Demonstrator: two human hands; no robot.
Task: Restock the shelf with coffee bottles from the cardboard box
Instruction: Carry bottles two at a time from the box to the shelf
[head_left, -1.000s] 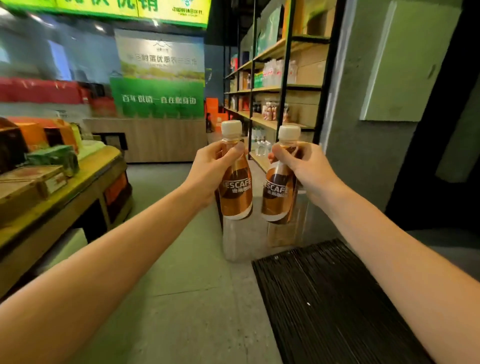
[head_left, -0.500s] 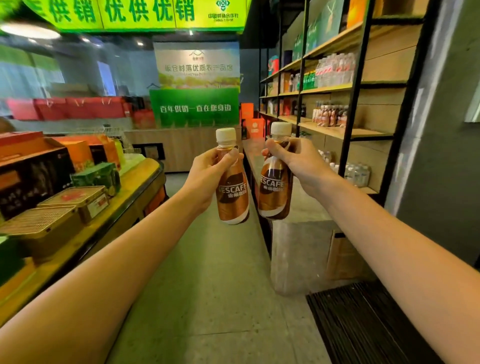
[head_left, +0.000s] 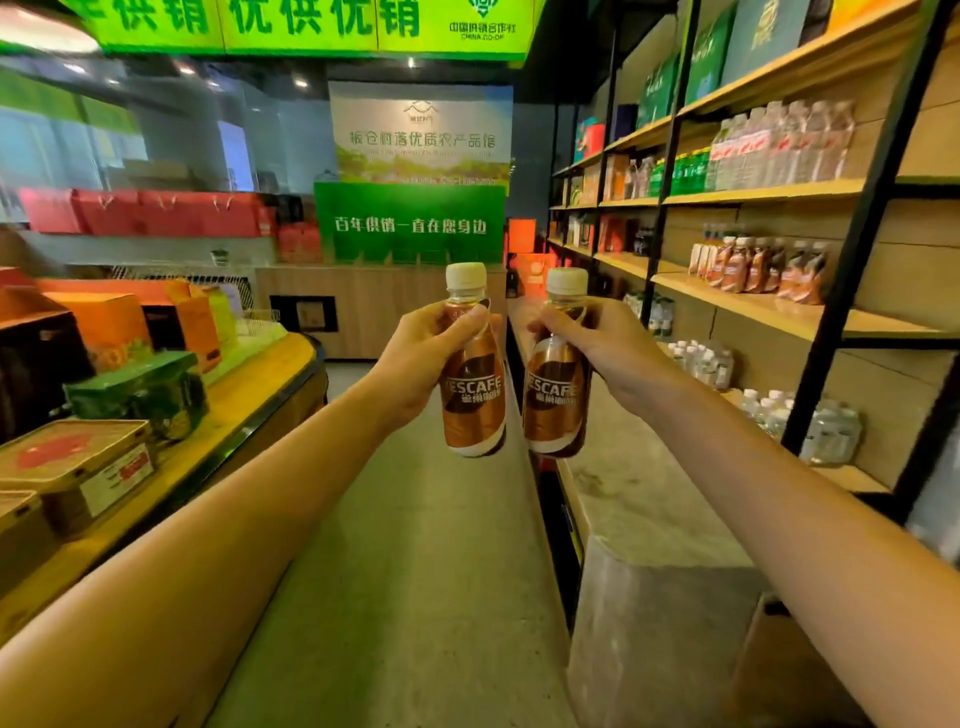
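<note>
Each of my hands holds a brown Nescafe coffee bottle with a cream cap, upright, at arm's length over the aisle. My left hand (head_left: 415, 353) grips the left bottle (head_left: 471, 395) by its neck. My right hand (head_left: 608, 353) grips the right bottle (head_left: 555, 400) the same way. The two bottles are side by side, a small gap apart. To the right stands the wooden shelf (head_left: 769, 306) with a row of the same coffee bottles (head_left: 758, 267) on its middle board. The cardboard box is not in view.
Water bottles (head_left: 779, 140) fill the board above, and small clear bottles (head_left: 826, 431) the board below. A grey stone ledge (head_left: 639, 499) runs along the shelf's foot. At the left, a yellow counter (head_left: 249, 395) carries gift boxes. A green banner (head_left: 410, 223) and wooden counter close the aisle.
The view has swung right and up, bringing the shelf and its coffee row into sight. Both hands keep their bottles, held slightly higher and closer to the shelf; the black floor mat has left view.
</note>
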